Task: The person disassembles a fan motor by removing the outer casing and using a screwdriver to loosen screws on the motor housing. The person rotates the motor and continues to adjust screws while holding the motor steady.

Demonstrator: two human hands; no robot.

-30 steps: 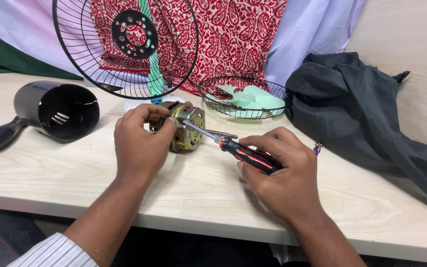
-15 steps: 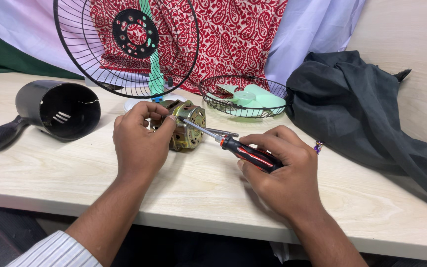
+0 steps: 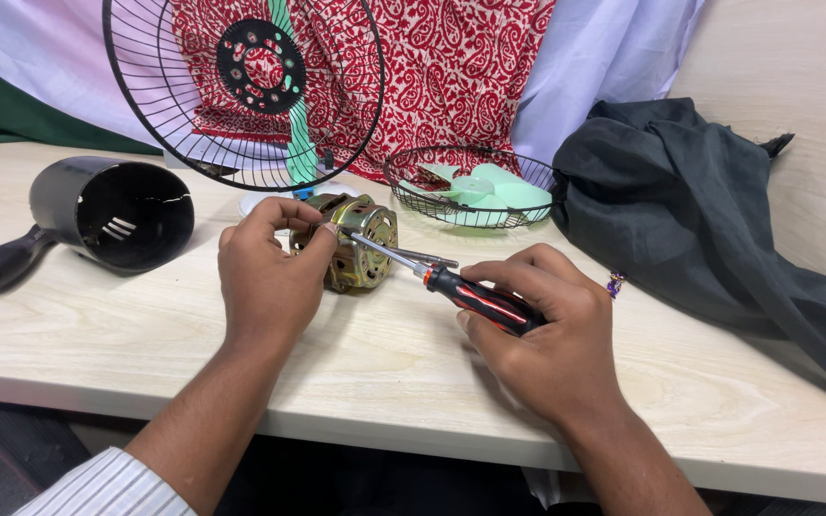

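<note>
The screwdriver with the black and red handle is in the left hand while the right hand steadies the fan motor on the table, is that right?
Not quite: the hands are swapped. In the head view, the right hand holds the screwdriver with the black and red handle, its tip at the fan motor, while the left hand steadies the motor on the table.

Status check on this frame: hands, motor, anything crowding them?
Left hand grips brass-coloured fan motor. Right hand holds red-and-black-handled screwdriver, tip at motor. Black wire fan guard stands behind, apart.
</note>
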